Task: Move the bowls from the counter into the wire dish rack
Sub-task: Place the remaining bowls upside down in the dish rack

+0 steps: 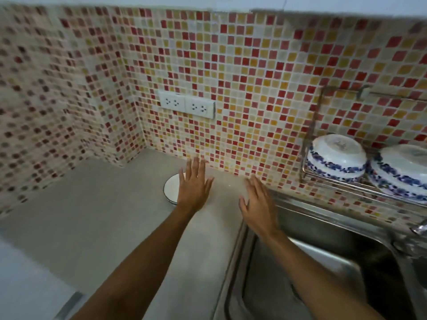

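the left hand (193, 184) was flat and spread wide, fingers apart, holding nothing. it reached out over the grey counter (97, 204). a white bowl (172, 188) sat on the counter just under and to the left of that hand, and the hand hid the bowl's right side. i could not tell if the palm touched the bowl. past the fingertips was the tiled wall (231, 88), very near. to the left of the hand the counter was wide and bare, all the way to the corner where two walls met.

the right hand (256, 204) was spread too, fingers apart, with nothing in it. it was a bit blurry. it hung over the edge where the counter met the metal sink (323, 262). the sink dropped down deep, just under and to the right of that hand. there was a clear gap of bare counter between the two hands.

far to the right of the right hand, and higher, the wire dish rack (310, 144) hung on the wall above the sink. two blue and white bowls sat in it upside down, the first bowl (336, 158) next to the second bowl (402, 174), close side by side. a tap (419, 227) stuck out near the sink's far right edge.
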Available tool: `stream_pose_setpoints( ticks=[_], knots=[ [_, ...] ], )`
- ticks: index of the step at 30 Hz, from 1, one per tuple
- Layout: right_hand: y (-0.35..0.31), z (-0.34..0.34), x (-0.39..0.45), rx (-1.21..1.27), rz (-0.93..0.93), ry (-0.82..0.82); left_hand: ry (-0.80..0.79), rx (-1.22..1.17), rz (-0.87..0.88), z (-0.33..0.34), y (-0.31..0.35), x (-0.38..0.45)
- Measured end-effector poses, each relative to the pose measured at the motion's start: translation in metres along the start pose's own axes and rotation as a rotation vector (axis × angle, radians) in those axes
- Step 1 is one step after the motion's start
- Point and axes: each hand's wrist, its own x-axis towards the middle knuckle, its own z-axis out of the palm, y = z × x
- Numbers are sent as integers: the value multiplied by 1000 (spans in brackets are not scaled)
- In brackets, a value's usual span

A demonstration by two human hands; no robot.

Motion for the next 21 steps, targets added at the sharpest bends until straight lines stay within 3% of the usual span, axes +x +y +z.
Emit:
stream_pose_setpoints(
  ticks=[4, 8, 14, 21],
  knots=[
    [-49, 47, 34, 117, 237, -326, -103, -101, -220, 16, -75, 5],
    [-79, 83, 63, 226, 381, -495, -185, -351, -417, 36, -130, 11],
    [-106, 130, 94, 327, 531, -568, -253, -563, -566, 71, -169, 36],
    [-109, 173, 105, 359, 660, -621, -244, -638, -636, 103, -171, 51]
  ],
)
